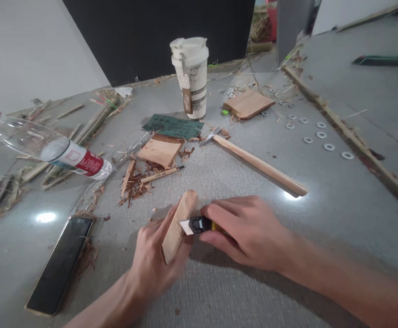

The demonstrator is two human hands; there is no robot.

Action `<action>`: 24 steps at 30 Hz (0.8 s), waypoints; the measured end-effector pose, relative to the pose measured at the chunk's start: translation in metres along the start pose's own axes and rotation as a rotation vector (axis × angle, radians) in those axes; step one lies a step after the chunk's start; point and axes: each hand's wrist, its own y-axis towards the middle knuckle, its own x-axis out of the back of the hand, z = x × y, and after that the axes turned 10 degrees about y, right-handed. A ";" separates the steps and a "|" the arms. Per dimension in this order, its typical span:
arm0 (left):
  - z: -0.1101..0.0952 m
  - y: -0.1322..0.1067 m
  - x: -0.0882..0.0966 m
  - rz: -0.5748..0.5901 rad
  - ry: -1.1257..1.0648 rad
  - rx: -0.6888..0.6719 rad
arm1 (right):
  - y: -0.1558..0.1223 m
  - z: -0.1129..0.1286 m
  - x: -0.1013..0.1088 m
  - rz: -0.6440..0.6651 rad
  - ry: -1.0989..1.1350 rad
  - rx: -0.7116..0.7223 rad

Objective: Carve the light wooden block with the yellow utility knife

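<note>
My left hand [154,250] grips a small light wooden block [180,223], its narrow face turned up and tilted. My right hand [241,228] is closed around a utility knife [200,224] with a black and yellow body. The knife's short blade meets the face of the block. Beyond my hands lie a squarish piece of wood [160,152], a green sheet of sandpaper [174,125] and a thin brush-like stick [161,175] among brown bark shavings [132,193]. A hammer [260,164] with a wooden handle rests to the right of them.
A lidded paper cup [193,82] stands at the back, near another wood piece [249,104]. Several metal washers [321,135] lie at right, beside a long wooden strip [349,136]. At left are a plastic bottle [72,155] and a phone [62,264].
</note>
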 end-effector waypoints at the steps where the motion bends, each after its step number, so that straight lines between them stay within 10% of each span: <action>1: 0.000 0.000 0.000 0.001 0.005 -0.004 | 0.000 0.000 0.000 0.000 -0.003 -0.001; 24: -0.005 0.004 0.003 -0.010 -0.040 -0.014 | 0.002 0.000 0.000 -0.043 -0.075 0.010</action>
